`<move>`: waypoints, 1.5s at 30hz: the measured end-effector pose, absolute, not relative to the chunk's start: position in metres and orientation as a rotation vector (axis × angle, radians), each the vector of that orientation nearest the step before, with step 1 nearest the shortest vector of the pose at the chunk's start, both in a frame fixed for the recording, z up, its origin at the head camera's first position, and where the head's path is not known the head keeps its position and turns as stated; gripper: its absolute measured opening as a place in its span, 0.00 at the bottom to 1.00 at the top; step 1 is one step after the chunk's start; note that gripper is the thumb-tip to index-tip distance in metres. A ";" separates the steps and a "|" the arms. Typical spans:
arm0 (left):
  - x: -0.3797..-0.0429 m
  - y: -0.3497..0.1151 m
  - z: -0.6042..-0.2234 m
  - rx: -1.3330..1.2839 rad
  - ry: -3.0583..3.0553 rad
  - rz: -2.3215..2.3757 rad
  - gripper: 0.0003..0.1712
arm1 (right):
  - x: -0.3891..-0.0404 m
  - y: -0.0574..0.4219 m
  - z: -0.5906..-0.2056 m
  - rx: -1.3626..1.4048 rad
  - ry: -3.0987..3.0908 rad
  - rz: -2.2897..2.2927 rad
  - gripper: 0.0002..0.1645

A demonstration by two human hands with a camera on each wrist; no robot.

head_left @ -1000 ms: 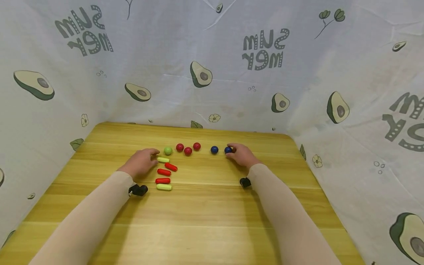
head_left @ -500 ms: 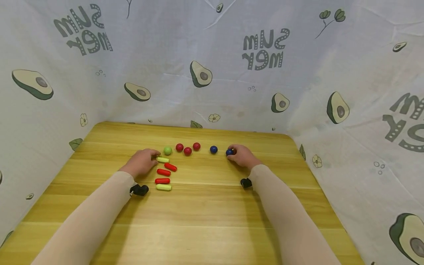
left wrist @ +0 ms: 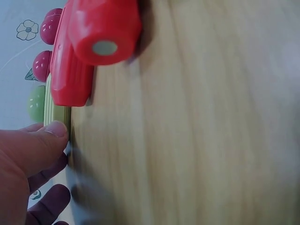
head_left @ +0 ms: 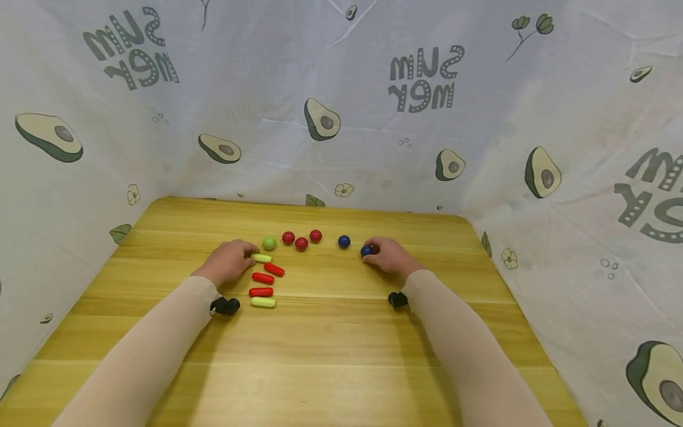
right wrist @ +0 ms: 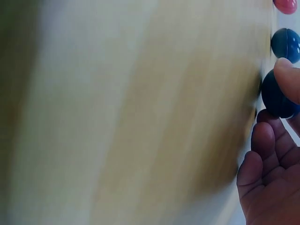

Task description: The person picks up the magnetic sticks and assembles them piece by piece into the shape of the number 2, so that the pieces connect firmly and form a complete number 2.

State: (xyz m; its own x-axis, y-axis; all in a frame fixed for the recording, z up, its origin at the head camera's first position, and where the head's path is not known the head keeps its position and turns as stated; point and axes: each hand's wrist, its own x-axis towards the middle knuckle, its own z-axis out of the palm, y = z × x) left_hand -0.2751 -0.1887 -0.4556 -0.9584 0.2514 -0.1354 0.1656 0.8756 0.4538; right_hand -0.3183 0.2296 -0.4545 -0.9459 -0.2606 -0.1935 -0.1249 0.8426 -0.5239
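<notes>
My right hand point(head_left: 392, 256) pinches a blue ball point(head_left: 367, 251) between thumb and fingers. In the right wrist view the thumb lies over this dark blue ball point(right wrist: 277, 96). A second blue ball point(head_left: 344, 241) stands to its left, apart. At the left, my left hand point(head_left: 229, 261) pinches the near end of a pale yellow ridged stick point(head_left: 262, 258). In the left wrist view its thumb presses on that yellow stick point(left wrist: 56, 112). A light green ball point(head_left: 269, 243) sits just behind the stick.
Three dark red balls point(head_left: 301, 244) are grouped right of the green one. Toward me lie a red stick point(head_left: 274, 269), two more red sticks point(head_left: 261, 292) and another yellow stick point(head_left: 263, 302). A patterned cloth point(head_left: 256, 148) borders the wooden table point(head_left: 320, 356).
My right hand has drawn the blue ball a little toward me, away from the back of the table. The left hand and the other pieces have stayed where they were.
</notes>
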 end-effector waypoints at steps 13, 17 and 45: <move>-0.276 -0.189 -0.456 0.320 2.872 0.669 0.19 | -0.311 0.221 -0.455 -0.337 2.718 -0.789 0.25; -0.276 -0.188 -0.455 0.335 2.887 0.681 0.19 | -0.309 0.217 -0.455 -0.338 2.705 -0.801 0.26; -0.275 -0.114 -0.444 0.555 2.853 0.673 0.19 | -0.305 0.200 -0.458 -0.419 2.682 -0.790 0.25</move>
State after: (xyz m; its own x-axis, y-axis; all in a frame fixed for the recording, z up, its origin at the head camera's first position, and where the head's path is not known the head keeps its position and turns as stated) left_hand -0.2752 -0.1144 -0.4441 -0.9186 0.3894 -0.0671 0.3183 0.8299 0.4582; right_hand -0.3050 0.1995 -0.4581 -0.9081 -0.3607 -0.2130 -0.1876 0.8048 -0.5631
